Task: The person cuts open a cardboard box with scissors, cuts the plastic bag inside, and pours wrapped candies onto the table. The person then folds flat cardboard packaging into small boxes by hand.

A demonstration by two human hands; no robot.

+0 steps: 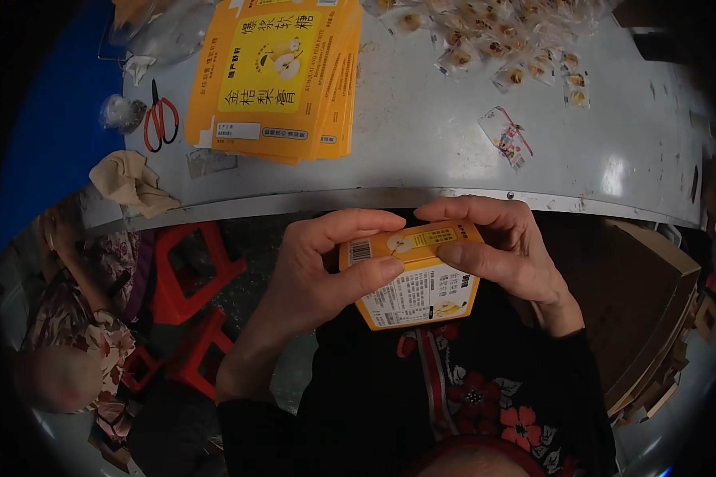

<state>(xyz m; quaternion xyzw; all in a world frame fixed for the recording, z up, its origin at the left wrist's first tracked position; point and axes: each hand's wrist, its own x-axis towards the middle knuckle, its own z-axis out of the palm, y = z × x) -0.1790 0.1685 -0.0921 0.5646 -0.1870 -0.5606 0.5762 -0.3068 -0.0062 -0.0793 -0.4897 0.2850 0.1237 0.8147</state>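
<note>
Between my two hands is a yellow and white candy box (418,292), held in front of my chest just off the table's near edge. Its narrow yellow side with a barcode and a pear picture faces up. My left hand (326,258) grips the box's left end, thumb on the printed white panel and fingers along the far top edge. My right hand (505,254) pinches the right end the same way, thumb on the near upper edge. The box's underside is hidden. Beyond the hands, a stack of flat yellow cartons (274,79) lies on the table.
On the grey table (422,151) lie red-handled scissors (161,123), a beige cloth (131,181), a printed packet (507,137) and many small clear-wrapped pieces (501,40). Red stools (191,270) and another person (71,342) are at left. A large cardboard box (632,294) stands at right.
</note>
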